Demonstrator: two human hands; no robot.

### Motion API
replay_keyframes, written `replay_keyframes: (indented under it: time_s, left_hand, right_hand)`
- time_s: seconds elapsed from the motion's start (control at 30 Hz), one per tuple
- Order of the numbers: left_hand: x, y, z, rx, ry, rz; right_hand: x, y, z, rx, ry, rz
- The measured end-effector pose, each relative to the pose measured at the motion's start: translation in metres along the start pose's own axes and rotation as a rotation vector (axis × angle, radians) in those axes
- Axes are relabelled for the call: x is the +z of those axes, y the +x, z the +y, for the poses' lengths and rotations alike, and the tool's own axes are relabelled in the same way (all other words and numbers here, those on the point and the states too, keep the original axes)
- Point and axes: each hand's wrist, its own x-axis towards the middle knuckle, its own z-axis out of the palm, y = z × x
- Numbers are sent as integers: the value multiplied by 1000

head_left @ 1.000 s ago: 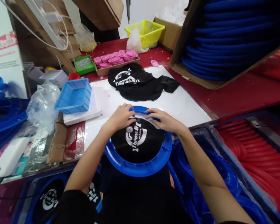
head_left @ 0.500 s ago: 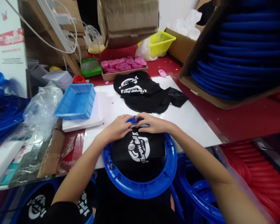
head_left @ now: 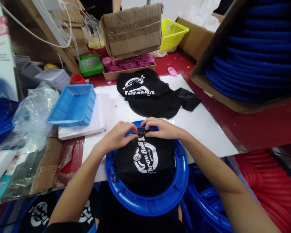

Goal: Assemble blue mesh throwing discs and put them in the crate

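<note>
A blue plastic ring (head_left: 147, 207) rests at the near edge of the table, partly over my lap. Across its opening lies black mesh fabric (head_left: 126, 155) printed with a white "Throw Ball" logo. At the ring's far side, my left hand (head_left: 120, 134) pinches the fabric's upper edge between thumb and fingers. Close beside it, my right hand (head_left: 161, 127) grips the same edge, its fingers curled over the far rim. Small coloured wires show on the ring's left side. Beyond my hands, more printed black fabric pieces (head_left: 155, 100) lie loosely piled on a white sheet (head_left: 206, 129).
A blue tray (head_left: 74, 105) sits left on a white slab. Behind are a box of pink pieces (head_left: 128, 63), a tilted cardboard box (head_left: 133, 30) and a yellow basket (head_left: 173, 34). Blue rings (head_left: 262, 68) fill a carton at right. A person's arm (head_left: 116, 5) shows at the back.
The fabric's upper edge has come up to the ring's far rim, covering the pale gap that showed there. The cardboard box behind hangs lower, over the pink pieces. My view has shifted slightly.
</note>
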Motion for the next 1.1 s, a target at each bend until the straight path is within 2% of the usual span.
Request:
replay_keyframes:
  time_s: [0.1, 0.3, 0.57, 0.73, 0.9, 1.1]
  left_hand:
    - [0, 0, 0, 17, -25, 19]
    - [6, 3, 2, -1, 61, -40]
    - [18, 5, -2, 19, 171, -9]
    - [18, 6, 3, 24, 177, 67]
    - [20, 5, 6, -82, 13, 33]
    - [14, 3, 6, -195, -179, -38]
  right_hand:
    - [-5, -1, -4, 33, 45, -5]
    - [-5, -1, -9, 160, 73, 42]
    - [-1, -2, -11, 142, 30, 99]
    - [3, -2, -13, 106, 16, 125]
    - [18, 5, -13, 46, 59, 152]
    - [25, 9, -14, 66, 93, 134]
